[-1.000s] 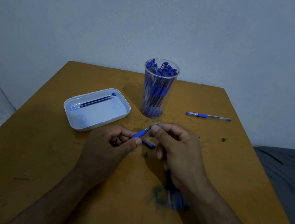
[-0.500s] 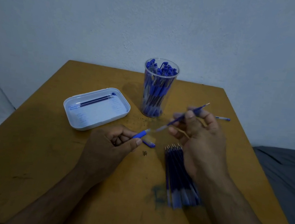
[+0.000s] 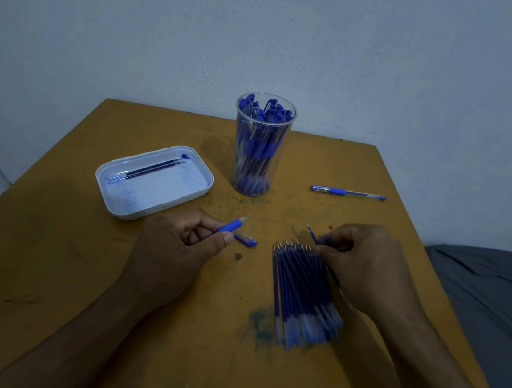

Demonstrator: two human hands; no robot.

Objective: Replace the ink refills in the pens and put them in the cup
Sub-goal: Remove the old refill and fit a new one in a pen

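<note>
Mid-swap: barrel empty, fresh refill being picked.

Left hand gripped the open pen barrel; right hand pinched one refill at the pile on the bench. Next, I'd guess, it gets threaded into the barrel, then the metal tip and cap go back on. Cup was packed with pens; tray held two refills. One pen lay waiting.

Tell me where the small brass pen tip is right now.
In the head view, the brass tip lies loose on the table, just right of the left hand, below the pen cap and left of the refill pile.
</note>
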